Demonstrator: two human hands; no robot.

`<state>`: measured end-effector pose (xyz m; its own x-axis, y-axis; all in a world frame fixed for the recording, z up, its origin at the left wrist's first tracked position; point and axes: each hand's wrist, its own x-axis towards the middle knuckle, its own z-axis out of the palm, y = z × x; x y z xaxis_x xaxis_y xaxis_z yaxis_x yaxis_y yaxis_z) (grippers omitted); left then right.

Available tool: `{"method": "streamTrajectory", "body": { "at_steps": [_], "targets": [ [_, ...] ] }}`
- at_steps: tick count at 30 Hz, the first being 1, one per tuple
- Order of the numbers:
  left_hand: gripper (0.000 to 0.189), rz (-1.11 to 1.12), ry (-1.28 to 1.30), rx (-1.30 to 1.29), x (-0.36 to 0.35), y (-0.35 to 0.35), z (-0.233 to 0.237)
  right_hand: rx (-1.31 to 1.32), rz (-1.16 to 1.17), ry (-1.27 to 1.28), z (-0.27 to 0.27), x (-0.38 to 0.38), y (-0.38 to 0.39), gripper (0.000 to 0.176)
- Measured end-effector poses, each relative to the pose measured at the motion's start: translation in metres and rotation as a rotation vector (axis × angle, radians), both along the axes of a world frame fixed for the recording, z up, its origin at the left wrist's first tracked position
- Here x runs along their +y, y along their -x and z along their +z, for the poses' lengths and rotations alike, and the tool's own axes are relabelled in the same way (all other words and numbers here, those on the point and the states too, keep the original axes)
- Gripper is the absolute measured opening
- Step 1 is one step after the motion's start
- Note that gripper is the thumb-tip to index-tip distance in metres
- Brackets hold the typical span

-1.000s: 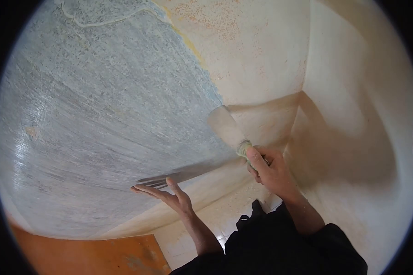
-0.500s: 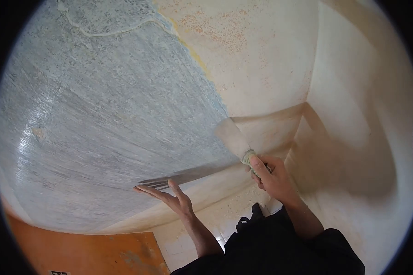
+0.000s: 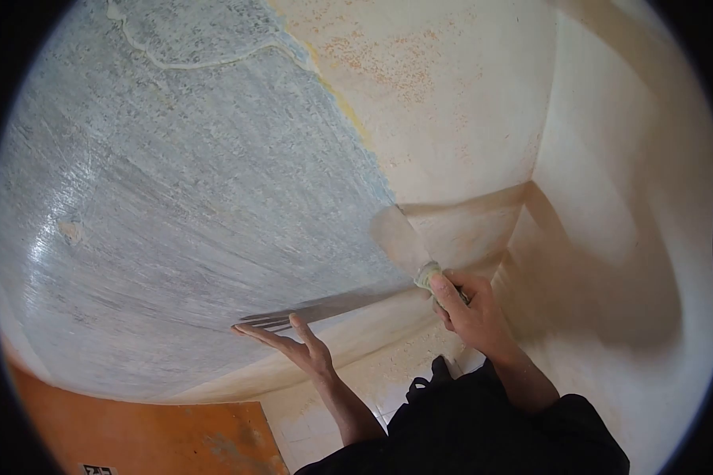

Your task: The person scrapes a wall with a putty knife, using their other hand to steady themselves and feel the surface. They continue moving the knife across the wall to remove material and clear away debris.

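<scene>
My right hand is closed around the green handle of a putty knife. Its wide blade points up and left, overlapping the boundary between the grey-blue rough wall surface and the cream plaster. To the left, my left hand is empty, its fingers stretched out and thumb apart. The fingertips are close to the lower part of the grey-blue surface, over their own dark shadow.
A wall corner and another cream wall stand on the right. At the lower left is an orange surface with worn patches. Light floor tiles and scattered crumbs show below, near my dark clothing.
The wall sits slightly lower and further right in view. Both hands keep nearly the same place and pose, with the putty knife still in my right hand.
</scene>
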<state>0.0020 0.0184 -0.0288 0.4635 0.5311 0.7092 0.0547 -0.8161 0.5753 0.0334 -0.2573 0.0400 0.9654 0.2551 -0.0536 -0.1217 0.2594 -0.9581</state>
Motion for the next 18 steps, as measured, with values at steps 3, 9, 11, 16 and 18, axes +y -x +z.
{"method": "streamTrajectory", "body": {
  "at_steps": [3, 9, 11, 16, 18],
  "targets": [
    [0.088, 0.001, -0.005, 0.01, -0.003, 0.001, 0.003, -0.067, -0.009, 0.023, 0.006, 0.0, -0.003, 0.038],
    [0.088, 0.004, 0.007, 0.002, -0.002, -0.001, 0.002, -0.065, -0.002, 0.021, 0.004, 0.005, -0.004, 0.04],
    [0.089, 0.0, 0.005, 0.006, -0.003, 0.001, 0.003, -0.071, 0.001, 0.01, 0.02, 0.006, -0.004, 0.041],
    [0.09, -0.003, 0.036, 0.023, -0.004, 0.003, 0.005, -0.06, -0.011, 0.015, 0.018, 0.005, -0.002, 0.041],
    [0.091, -0.013, 0.038, 0.025, -0.006, 0.003, 0.007, -0.04, -0.012, 0.026, 0.022, 0.007, -0.003, 0.04]
  ]
}}
